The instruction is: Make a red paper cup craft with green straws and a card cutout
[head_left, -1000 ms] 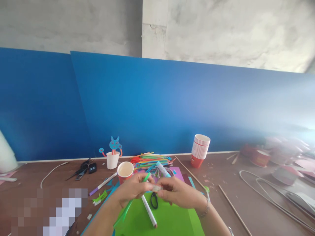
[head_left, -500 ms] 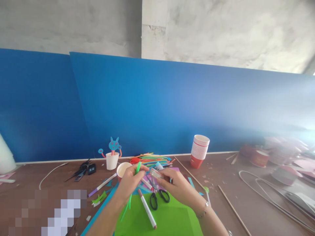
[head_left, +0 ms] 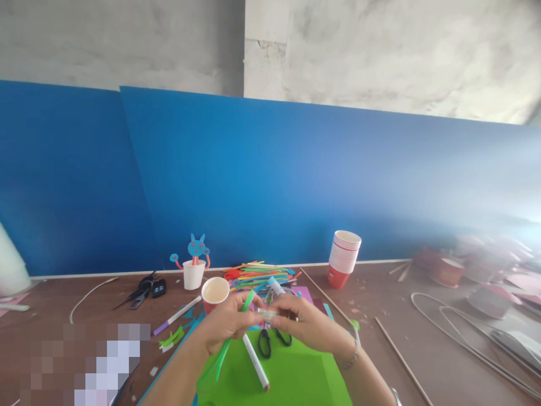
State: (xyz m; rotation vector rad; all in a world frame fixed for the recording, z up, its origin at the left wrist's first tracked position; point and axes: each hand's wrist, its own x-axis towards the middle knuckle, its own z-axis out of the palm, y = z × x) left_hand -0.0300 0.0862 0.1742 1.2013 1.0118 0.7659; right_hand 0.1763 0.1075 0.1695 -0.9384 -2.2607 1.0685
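The left hand's (head_left: 232,321) thumb and forefinger pinch one end of a small clear piece (head_left: 266,313), which lies level between the two sets of fingertips. The right hand's (head_left: 310,327) thumb and fingers close on its other end. A bright green strip (head_left: 222,355) runs through the left hand; its tip stands up just beside the forefinger, and its long tail hangs below the palm towards the person. Whether the strip touches the clear piece cannot be told.

Directly below the fingertips are the black handles of the scissors (head_left: 265,344), their blades partly hidden by the hands. Nearer the person, a white marker (head_left: 256,362) lies slanted on the green sheet (head_left: 304,375) beneath both hands. Just beyond the left knuckles stands an open paper cup (head_left: 215,292); beyond the right fingers a light blue and white tube (head_left: 276,286) leans away, with a heap of coloured strips (head_left: 262,275) behind it.

Farther out, left of the left fingers, are a purple-ended marker (head_left: 176,317) and a white cup (head_left: 193,275) bearing a blue paper figure (head_left: 196,247). Well beyond the right fingers, to their right, stands a stack of cups (head_left: 344,259).
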